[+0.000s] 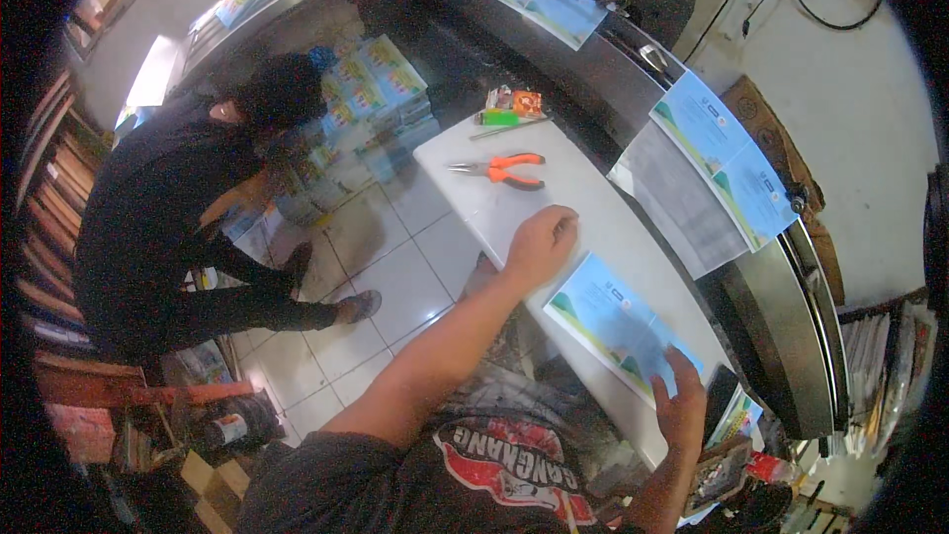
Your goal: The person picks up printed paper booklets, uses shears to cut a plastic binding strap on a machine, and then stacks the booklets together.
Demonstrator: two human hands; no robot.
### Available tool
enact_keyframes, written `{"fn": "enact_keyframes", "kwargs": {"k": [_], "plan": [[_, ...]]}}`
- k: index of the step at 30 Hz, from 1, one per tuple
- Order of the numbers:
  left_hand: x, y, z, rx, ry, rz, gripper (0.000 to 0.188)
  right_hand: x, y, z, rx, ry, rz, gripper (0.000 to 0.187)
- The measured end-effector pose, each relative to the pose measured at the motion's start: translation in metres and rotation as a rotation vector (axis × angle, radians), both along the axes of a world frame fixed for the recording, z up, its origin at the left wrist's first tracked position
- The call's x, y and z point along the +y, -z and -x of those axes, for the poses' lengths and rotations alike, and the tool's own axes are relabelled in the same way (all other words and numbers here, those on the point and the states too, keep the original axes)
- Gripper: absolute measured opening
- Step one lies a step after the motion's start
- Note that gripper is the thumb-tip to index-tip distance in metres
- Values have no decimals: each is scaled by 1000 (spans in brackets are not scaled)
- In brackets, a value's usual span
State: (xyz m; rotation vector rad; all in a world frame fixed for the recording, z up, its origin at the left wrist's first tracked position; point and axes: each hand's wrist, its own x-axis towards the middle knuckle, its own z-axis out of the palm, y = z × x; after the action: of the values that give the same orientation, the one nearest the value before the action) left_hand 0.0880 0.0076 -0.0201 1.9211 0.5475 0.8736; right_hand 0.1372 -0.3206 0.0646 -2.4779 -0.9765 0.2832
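A light blue printed sheet [603,314] with a green strip along its lower edge lies on the narrow white tabletop [593,208] in front of me. My right hand [682,400] is over the right end of this sheet, thumb and fingers apart, the fingertips at its surface. Beyond the sheet's left end, my left hand [544,245] rests at the tabletop, its fingers curled in, and I see nothing in them. Farther along the tabletop are pliers [502,169] with orange and black handles. Past them lie a green lighter [496,119] and a small orange packet [527,102].
Similar blue sheets [722,158] hang on the long metal machine [781,336] beyond the table. To the left, a person in black [168,208] bends beside stacked printed sheets [381,89] on the tiled floor. A dark phone-like object [720,400] lies near my right hand.
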Motion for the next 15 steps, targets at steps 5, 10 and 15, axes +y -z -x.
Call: {"fn": "enact_keyframes", "kwargs": {"k": [5, 10, 15], "plan": [[-2, 5, 0, -13, 7, 28, 21, 34, 27, 21, -307, -107, 46, 60], [-2, -7, -1, 40, -14, 31, 20, 21, 46, 49, -205, -266, 221, 76], [2, 1, -1, 44, -3, 15, 21, 29, 15, 54, -226, -285, 348, 66]]}}
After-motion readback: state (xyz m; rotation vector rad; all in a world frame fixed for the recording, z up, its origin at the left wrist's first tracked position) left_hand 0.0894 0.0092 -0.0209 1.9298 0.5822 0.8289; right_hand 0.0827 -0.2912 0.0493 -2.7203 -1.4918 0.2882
